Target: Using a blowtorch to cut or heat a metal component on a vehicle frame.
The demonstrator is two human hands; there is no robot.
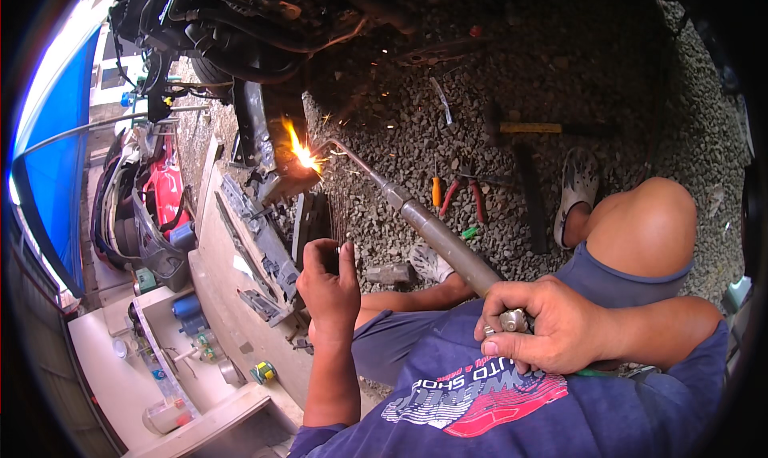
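- The gas torch [432,234] runs slantwise from the person's lap toward the dark engine parts, its bent tip aimed left at a metal beam [286,188].
- The right hand [556,322] is wrapped around the torch's rear end, thumb and fingers closed about the valve knob [514,320].
- The left hand [332,286] is raised to the left of the torch, with fingers curled and thumb close to forefinger; whether it pinches a thin rod, I cannot tell.
- A yellow flame [301,148] burns just beyond the torch tip, against the beam, and sparks fly about it.
- The step in hand looks like hot work on the beam's end, either heating or cutting; the glare hides how far the metal has given.
- The next move seems to call for a steady right wrist, the torch tip near the metal at an even gap, and the left hand well clear of the sparks.
- On the gravel right of the torch's neck lie an orange-handled screwdriver [437,192] and red-handled pliers [450,198]; a hammer [544,128] with a yellow-and-black handle lies farther right.
- A grey block [390,274] sits left of the torch's barrel.
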